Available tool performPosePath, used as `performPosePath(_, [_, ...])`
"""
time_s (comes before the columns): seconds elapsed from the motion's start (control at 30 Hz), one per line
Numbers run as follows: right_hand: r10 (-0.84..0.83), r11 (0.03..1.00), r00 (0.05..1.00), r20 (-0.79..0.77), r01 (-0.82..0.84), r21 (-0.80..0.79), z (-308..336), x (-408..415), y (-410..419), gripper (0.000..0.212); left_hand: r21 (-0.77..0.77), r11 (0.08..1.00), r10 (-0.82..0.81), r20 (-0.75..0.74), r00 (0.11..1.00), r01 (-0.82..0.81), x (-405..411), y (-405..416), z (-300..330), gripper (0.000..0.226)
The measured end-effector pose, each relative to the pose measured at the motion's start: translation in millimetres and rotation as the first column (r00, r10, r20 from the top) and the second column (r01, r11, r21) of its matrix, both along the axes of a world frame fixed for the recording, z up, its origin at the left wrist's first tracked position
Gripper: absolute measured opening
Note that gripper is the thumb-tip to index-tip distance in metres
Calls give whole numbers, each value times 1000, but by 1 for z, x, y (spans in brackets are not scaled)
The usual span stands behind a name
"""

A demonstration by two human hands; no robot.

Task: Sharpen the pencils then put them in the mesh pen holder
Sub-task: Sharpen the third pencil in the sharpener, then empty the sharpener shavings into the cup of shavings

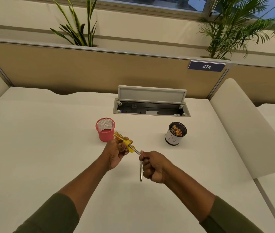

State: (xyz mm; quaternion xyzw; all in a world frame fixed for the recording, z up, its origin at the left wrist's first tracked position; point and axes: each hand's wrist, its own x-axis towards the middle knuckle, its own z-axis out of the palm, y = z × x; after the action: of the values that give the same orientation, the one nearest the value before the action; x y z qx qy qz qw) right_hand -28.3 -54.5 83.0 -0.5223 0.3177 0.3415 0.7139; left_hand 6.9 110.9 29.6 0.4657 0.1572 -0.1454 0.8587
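Containers number two on my desk: one pink mesh pen holder, apparently empty, mid-desk, and one white cup of shavings toward the right edge. I count two pencils: my right hand clenches one pencil seated in the yellow sharpener that my left hand grips; the second pencil lies beneath my right hand.

White desk, tan partition, plants
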Motion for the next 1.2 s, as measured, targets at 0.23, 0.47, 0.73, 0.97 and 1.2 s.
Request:
performPosePath(0.23, [33,998,993,-112,-27,52,1,-3,-6,46,-35,999,-41,-9,999,41,4,1,-2,33])
performPosePath(0.47, [289,928,929,233,-211,-308,-1,-9,-15,38,-89,995,40,-94,995,-49,8,2,0,38])
performPosePath(0.73, [354,887,864,358,-189,-422,-10,-17,-17,39,-157,981,96,-136,986,-117,6,8,-6,32])
performPosePath(0.97, [408,831,808,425,-135,-540,-26,-19,-24,41,-178,971,132,-162,978,-160,3,7,-9,26])
performPosePath(1.2, [562,591,758,331,-88,-802,-60,-14,-45,18,-80,987,125,-192,973,-142,0,10,-15,19])
